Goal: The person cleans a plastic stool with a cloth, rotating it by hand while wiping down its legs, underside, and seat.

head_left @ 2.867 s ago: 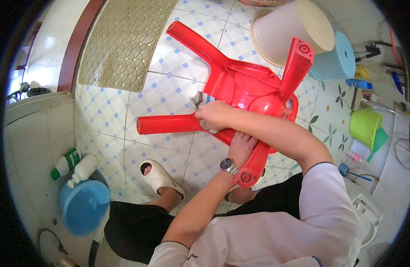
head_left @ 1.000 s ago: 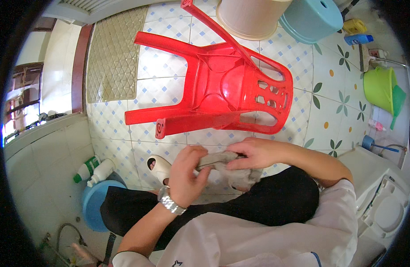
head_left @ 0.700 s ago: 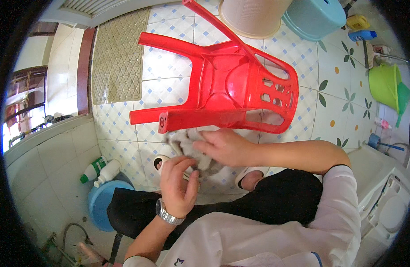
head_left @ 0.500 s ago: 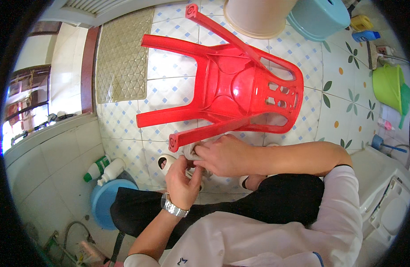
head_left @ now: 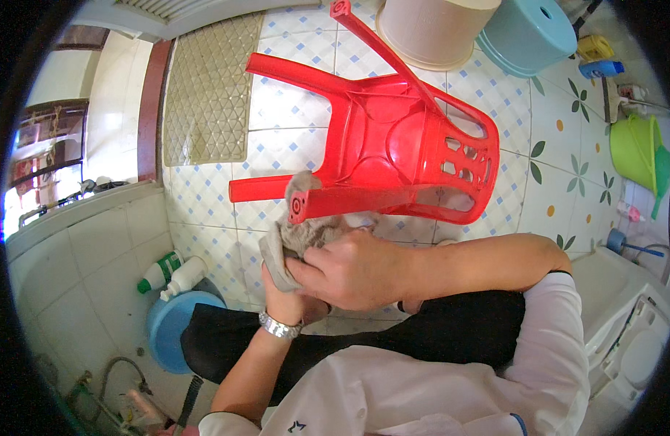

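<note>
Gripping a grey cloth (head_left: 300, 240) between both hands, right hand (head_left: 353, 270) closed over it from above and left hand (head_left: 295, 294) cupped beneath, bunched against the near leg of a red chair (head_left: 393, 149) lying tipped on the tiled floor (head_left: 204, 196).

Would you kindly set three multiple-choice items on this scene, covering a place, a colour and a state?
1. Where is the grey cloth?
A. On the mat
B. Between both hands, below a chair leg
C. In the green bucket

2. What colour is the plastic chair?
A. Red
B. Blue
C. White

3. How does the chair lie?
A. Upright
B. Stacked on another
C. Tipped over on the floor

Answers: B, the left hand and right hand hold it there; A, it is red throughout; C, its legs point sideways across the tiles.
</note>
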`<state>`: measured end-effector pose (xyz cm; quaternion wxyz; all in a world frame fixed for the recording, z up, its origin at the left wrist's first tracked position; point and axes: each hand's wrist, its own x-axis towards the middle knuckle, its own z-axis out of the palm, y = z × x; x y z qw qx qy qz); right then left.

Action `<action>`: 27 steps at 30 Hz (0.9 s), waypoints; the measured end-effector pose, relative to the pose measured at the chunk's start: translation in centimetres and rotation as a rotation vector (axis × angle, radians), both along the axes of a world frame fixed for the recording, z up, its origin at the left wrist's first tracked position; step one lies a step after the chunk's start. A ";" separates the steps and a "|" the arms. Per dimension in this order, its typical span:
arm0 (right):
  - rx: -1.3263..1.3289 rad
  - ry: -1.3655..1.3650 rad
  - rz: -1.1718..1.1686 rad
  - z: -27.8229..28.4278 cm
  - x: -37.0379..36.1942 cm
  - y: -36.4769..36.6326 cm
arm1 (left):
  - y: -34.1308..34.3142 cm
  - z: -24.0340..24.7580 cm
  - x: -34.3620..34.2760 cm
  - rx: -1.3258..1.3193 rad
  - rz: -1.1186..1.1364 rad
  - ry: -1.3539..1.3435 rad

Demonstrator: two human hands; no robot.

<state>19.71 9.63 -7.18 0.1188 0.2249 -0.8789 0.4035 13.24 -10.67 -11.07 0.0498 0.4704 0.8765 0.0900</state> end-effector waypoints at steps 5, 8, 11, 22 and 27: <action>0.053 -0.059 -0.130 -0.7 -1.0 0.1 | 0.1 0.7 -3.4 0.289 0.721 -1.066; 0.001 -0.176 -0.185 -0.1 -1.1 0.6 | 1.8 3.5 -4.2 -0.029 0.836 -1.218; -0.081 -0.092 -0.253 -0.4 -1.2 0.7 | 0.6 3.6 -4.3 0.654 0.889 -1.948; -0.056 -0.098 -0.121 0.7 -1.1 1.3 | 0.6 2.9 0.4 0.181 0.368 -0.517; 0.030 0.198 -0.053 1.2 -1.7 0.1 | 5.7 2.1 1.9 0.815 0.377 -0.908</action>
